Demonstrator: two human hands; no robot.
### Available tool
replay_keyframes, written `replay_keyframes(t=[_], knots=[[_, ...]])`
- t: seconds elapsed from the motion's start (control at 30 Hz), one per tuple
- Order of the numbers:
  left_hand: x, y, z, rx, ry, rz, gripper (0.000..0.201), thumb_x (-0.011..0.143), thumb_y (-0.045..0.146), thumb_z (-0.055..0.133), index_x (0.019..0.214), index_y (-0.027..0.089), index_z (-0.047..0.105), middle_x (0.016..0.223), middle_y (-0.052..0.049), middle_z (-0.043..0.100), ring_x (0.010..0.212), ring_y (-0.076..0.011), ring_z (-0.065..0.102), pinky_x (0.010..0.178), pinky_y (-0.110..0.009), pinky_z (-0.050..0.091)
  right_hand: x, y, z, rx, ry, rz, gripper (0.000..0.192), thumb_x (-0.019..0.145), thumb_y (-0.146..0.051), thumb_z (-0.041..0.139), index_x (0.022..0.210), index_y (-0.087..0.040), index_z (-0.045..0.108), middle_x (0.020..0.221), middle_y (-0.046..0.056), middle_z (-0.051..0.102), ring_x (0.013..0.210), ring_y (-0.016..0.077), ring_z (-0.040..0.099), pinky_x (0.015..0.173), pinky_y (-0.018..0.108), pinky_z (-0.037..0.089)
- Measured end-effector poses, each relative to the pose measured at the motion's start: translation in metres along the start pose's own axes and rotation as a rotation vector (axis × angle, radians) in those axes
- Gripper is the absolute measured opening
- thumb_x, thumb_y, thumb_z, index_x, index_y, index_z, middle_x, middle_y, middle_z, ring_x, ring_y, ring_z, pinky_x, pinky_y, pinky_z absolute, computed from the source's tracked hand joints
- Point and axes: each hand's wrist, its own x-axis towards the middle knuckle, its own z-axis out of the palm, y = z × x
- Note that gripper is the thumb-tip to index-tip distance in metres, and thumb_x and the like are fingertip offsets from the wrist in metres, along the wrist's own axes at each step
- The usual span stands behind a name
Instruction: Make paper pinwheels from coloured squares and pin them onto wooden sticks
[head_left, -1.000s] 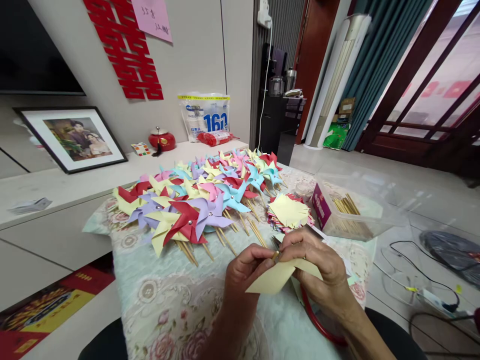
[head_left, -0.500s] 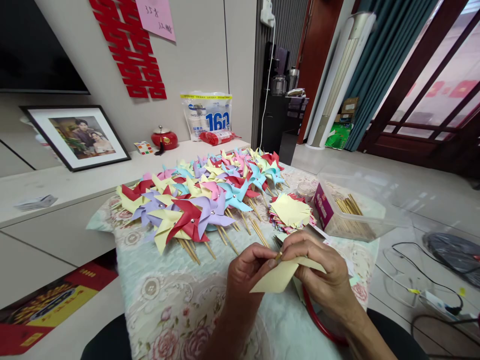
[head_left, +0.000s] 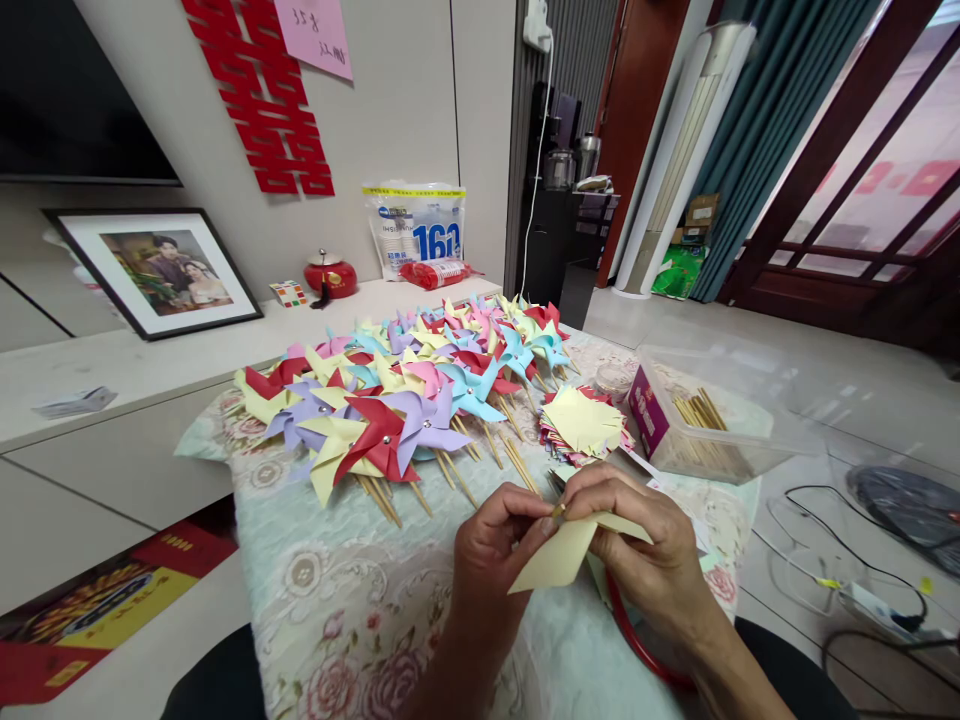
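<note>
So right up close, my left hand point(head_left: 499, 545) and right hand point(head_left: 637, 540) are both bunched together over the near edge of the flowery tablecloth point(head_left: 337, 600), fingertips meeting in the middle. They're pinching a pale yellow paper point(head_left: 559, 555) between them, with the tip of a little wooden stick point(head_left: 557, 511) poking up right where the thumbs and forefingers press together. The paper hangs down below the pinch, tilted, one corner pointing toward my left wrist. Just under my right hand there's a red ring point(head_left: 637, 640) curving out from beneath the palm, can't tell what it belongs to. A bit past the grip and slightly to the right sits a messy stack of cut paper squares point(head_left: 581, 420), yellow on top with red and pink edges showing underneath. Further right of that is a clear plastic box point(head_left: 720, 420) with a bundle of sticks lying in it. Beyond the grip and off to the left is the big spread of finished pinwheels point(head_left: 397, 400), red, purple, yellow, blue, pink, all overlapping with their sticks pointing back toward my hands. Way behind everything, on the low shelf point(head_left: 150, 365) against the wall, there's a framed photo point(head_left: 154, 270), a red pot point(head_left: 330, 277) and a white plastic bag point(head_left: 415, 230).
</note>
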Motion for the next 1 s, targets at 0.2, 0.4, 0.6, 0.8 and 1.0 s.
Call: replay_keyframes(t=[0.2,0.4,0.6,0.8,1.0], knots=[[0.0,-0.003,-0.002,0.062,0.005,0.075,0.014,0.078,0.031,0.08,0.076,0.018,0.073,0.072,0.001,0.062,0.062,-0.0098,0.056,0.056,-0.021,0.042,0.001,0.0,0.001,0.009,0.017,0.01,0.011,0.09,-0.012,0.063,0.088,-0.021,0.068,0.087,0.001,0.069,0.081,0.013,0.066,0.073,0.022,0.05],[-0.001,-0.006,-0.009,0.226,-0.045,0.13,0.01,0.084,0.027,0.073,0.082,0.018,0.072,0.077,-0.001,0.061,0.067,-0.0122,0.055,0.059,-0.023,0.042,0.002,0.0,0.001,0.013,0.019,0.028,0.01,0.091,-0.014,0.063,0.088,-0.022,0.068,0.087,0.002,0.07,0.08,0.014,0.067,0.072,0.023,0.051],[-0.003,-0.003,-0.012,0.383,-0.056,0.208,0.007,0.088,0.023,0.068,0.083,0.019,0.069,0.079,-0.002,0.06,0.071,-0.0143,0.056,0.063,-0.025,0.044,0.001,0.001,0.001,0.025,0.029,0.046,0.009,0.091,-0.015,0.064,0.087,-0.022,0.069,0.085,0.002,0.071,0.079,0.0158,0.067,0.07,0.025,0.051],[-0.004,-0.001,-0.012,0.492,-0.056,0.347,0.007,0.087,0.013,0.067,0.087,0.02,0.068,0.081,0.0,0.06,0.071,-0.0126,0.056,0.062,-0.023,0.042,-0.001,-0.002,0.005,0.052,0.056,0.107,0.009,0.09,-0.018,0.066,0.084,-0.023,0.069,0.084,0.002,0.071,0.079,0.0167,0.067,0.071,0.026,0.051],[-0.004,-0.001,-0.013,0.589,-0.039,0.463,0.014,0.086,0.008,0.064,0.09,0.021,0.066,0.081,0.001,0.058,0.073,-0.0126,0.056,0.062,-0.023,0.042,-0.003,-0.002,0.009,0.076,0.082,0.188,0.009,0.09,-0.018,0.067,0.083,-0.024,0.069,0.083,0.001,0.071,0.08,0.0171,0.067,0.074,0.028,0.05]])
